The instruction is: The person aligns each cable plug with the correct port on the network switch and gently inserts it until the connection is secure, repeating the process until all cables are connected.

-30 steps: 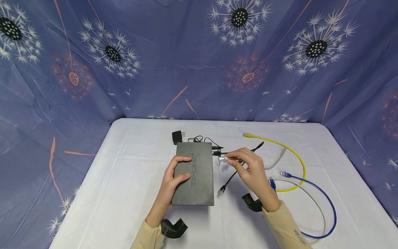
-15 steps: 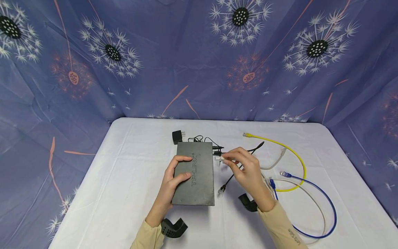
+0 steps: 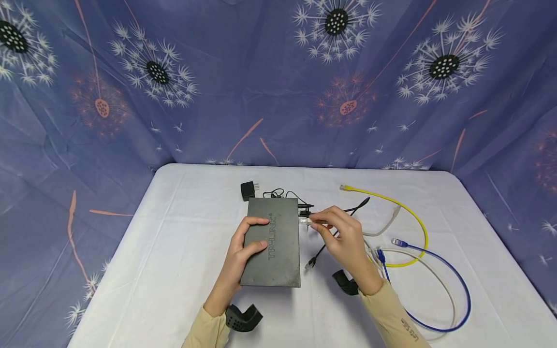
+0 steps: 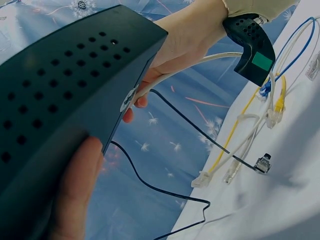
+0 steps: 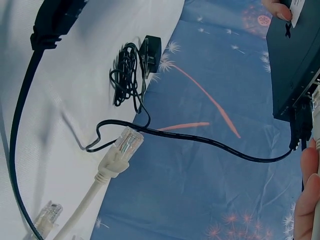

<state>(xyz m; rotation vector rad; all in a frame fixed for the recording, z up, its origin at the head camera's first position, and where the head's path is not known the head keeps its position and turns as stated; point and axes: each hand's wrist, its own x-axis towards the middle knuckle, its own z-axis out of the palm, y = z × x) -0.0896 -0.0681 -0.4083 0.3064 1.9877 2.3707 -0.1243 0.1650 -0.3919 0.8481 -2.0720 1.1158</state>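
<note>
My left hand [image 3: 237, 253] grips a dark grey TP-LINK network switch [image 3: 278, 266] by its left side, thumb and index finger on top. The switch appears raised over the white table; the left wrist view shows its vented side [image 4: 55, 95]. At its right edge my right hand [image 3: 348, 241] pinches a light grey Ethernet cable behind its clear plug [image 3: 304, 221]. That plug's tip sits right at the port side; how deep it is in is hidden. Just beyond it, a black plug [image 5: 301, 120] and a thin power lead [image 3: 306, 206] are in the same side.
Behind the switch lies a black power adapter [image 3: 248, 191] with its wire coiled. To the right, yellow [image 3: 415, 217], blue [image 3: 465, 295] and light grey cables lie looped on the table [image 3: 174, 270]. A black cable's plug [image 3: 310, 264] lies near the switch's right edge.
My right hand has moved left with the light grey cable, bringing its plug from just off the switch's right side up against it. The left hand and switch hold nearly still.
</note>
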